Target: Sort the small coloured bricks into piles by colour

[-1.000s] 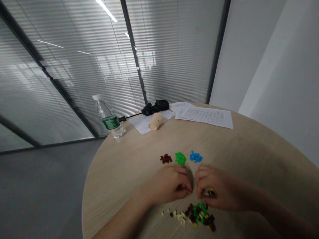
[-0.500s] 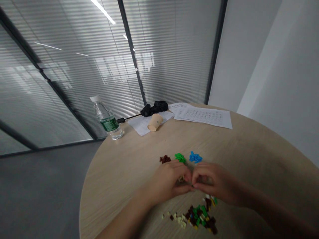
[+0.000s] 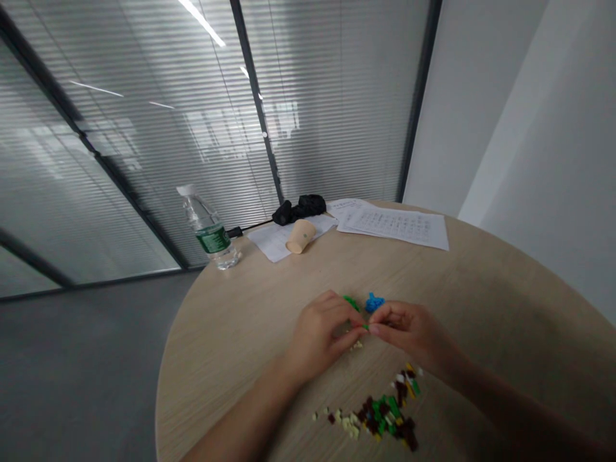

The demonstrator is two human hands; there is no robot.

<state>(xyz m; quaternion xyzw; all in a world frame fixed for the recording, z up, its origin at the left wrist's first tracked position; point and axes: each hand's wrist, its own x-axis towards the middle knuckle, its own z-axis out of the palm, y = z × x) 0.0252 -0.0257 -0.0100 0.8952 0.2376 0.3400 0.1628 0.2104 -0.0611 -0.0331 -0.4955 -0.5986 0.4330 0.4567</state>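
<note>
Behind the table stood a glass wall with grey blinds, and a white wall was on the right side. On the round wooden table [image 3: 240, 333], at the far edge, I had a plastic water bottle [image 3: 209, 234] with a green label, a paper cup [image 3: 301, 236] lying on its side on a white paper sheet [image 3: 274, 244], a black cloth thing [image 3: 298, 208] and some printed papers [image 3: 392, 226] with a table of small text. From the head camera I saw my left hand [image 3: 320, 337] and my right hand [image 3: 409, 337] close together near the middle of the table. A tiny green brick [image 3: 366, 327] was showing where my fingers met. My right hand was closed in a pinch on it, but my left hand was curled and I could not tell if it was holding the brick too. Just behind my hands lay a green pile [image 3: 351, 300] and a blue pile [image 3: 373, 303] of small bricks, and a few cream bricks [image 3: 356, 345] were under my left fingers. Nearer to me was a mixed heap of bricks [image 3: 385, 414], brown, green, yellow and cream, not touching my hands
</note>
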